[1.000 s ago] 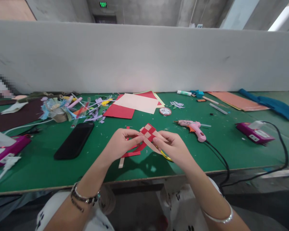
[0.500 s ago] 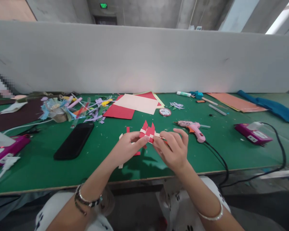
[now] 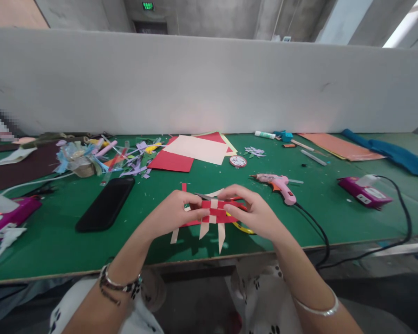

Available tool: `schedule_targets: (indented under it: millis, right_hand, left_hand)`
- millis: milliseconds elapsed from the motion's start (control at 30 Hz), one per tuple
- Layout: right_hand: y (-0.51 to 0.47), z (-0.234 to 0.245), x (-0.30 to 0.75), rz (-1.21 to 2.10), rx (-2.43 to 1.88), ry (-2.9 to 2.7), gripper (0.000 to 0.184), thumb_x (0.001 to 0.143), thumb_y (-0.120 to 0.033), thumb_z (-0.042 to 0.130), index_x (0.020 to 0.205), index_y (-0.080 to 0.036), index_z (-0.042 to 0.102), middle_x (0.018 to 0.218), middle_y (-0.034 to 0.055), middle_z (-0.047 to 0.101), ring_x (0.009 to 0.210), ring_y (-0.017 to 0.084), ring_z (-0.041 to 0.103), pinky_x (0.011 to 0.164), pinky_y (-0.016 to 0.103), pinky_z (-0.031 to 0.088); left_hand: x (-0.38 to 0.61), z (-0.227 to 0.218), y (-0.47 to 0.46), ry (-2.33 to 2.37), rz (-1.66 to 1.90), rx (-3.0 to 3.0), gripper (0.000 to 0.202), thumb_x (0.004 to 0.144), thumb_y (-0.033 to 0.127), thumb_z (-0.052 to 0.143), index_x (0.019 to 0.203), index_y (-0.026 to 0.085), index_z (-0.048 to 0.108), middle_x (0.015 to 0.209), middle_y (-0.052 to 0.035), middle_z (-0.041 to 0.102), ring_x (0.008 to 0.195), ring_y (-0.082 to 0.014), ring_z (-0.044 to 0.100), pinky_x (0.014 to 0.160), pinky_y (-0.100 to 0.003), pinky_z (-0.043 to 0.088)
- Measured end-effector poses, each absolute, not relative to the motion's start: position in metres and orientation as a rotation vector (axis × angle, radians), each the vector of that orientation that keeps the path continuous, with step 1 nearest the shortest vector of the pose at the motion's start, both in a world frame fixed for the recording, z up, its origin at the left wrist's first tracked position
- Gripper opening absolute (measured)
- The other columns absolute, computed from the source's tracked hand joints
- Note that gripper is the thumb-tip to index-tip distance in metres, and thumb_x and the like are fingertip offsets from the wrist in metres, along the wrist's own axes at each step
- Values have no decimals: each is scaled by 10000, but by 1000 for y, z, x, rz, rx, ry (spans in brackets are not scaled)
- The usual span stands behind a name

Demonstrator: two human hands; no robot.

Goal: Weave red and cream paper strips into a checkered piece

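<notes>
Both hands hold a small woven paper piece (image 3: 214,214) of red and cream strips just above the green table (image 3: 142,241), near its front edge. My left hand (image 3: 176,212) pinches its left side with thumb and fingers. My right hand (image 3: 252,212) pinches its right side. Loose cream strip ends hang down from the weave toward me. Under my right hand lie scissors (image 3: 243,227) with yellow and red handles, mostly hidden.
A black phone (image 3: 106,202) lies left of my hands. A pink glue gun (image 3: 278,182) with a black cord sits to the right. Red and cream paper sheets (image 3: 195,152) lie behind, paper scraps (image 3: 90,157) at back left, purple boxes (image 3: 364,194) at both sides.
The woven piece has been turned over and lowered between my hands; its cream strip ends now point down toward me instead of the red points standing up.
</notes>
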State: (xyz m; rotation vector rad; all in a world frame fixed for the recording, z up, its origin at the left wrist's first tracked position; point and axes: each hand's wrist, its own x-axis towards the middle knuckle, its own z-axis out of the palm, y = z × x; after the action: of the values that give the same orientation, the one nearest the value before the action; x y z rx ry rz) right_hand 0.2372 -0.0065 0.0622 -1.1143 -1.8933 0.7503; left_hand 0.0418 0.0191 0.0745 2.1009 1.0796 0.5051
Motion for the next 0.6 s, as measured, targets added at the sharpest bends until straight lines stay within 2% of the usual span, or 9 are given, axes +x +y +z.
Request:
schedule_targets:
  millis: [67,167,233,300,367,433,500,600]
  right_hand:
    - [-5,64,237,883,-1144,-1866,104,759,-202,475,752,-186,577,772,11,612,735,121,553,668,240,429]
    - [-1,63,240,935,-1198,-1767,85,733,-188,490,729,-175,574,722,-2,602,668,99,536,614,218,420]
    - [3,62,246,936,-1236,-1684,76,719,-195,495,732,-170,566,671,-14,573,599,85,506,547,205,400]
    - [7,61,254,901,-1251,-1567,73,712,-207,495,729,-172,558,622,-29,533,542,74,468,490,194,371]
    - [10,59,263,859,-1209,-1448,70,711,-228,505,733,-182,553,601,-41,502,526,69,448,470,185,356]
    - [12,58,270,837,-1117,-1351,63,710,-249,521,731,-194,545,604,-48,490,526,62,442,477,178,359]
    - [14,56,274,824,-1024,-1286,61,707,-260,535,727,-202,539,624,-51,494,524,55,439,490,176,363]
    - [17,54,275,788,-988,-1259,54,704,-253,538,725,-203,538,659,-47,515,523,51,450,506,182,376]
  left_hand:
    - [43,74,20,1122,463,2077,324,741,414,506,577,152,603,530,42,540,503,-83,428,479,-191,310]
    - [42,72,22,1154,446,2086,342,757,425,478,585,157,604,543,33,562,513,-95,464,497,-194,346]
    - [42,71,24,1181,480,2122,317,781,409,448,674,170,628,662,13,627,609,-122,536,570,-205,397]
    - [45,68,23,1218,511,2203,289,810,370,411,827,189,636,859,-14,656,780,-157,577,686,-237,433]
    - [55,61,18,1221,488,2349,298,825,322,396,1019,199,586,1081,-46,603,981,-189,537,821,-295,421]
    - [72,51,9,1161,395,2547,400,812,301,439,1191,180,470,1263,-91,475,1148,-224,425,937,-366,355]
    - [92,38,-3,1103,265,2681,522,788,360,491,1262,161,395,1349,-128,364,1237,-268,312,999,-427,277]
    - [119,20,-19,1001,142,2741,590,792,460,449,1318,242,293,1404,-96,271,1274,-293,235,990,-513,262]
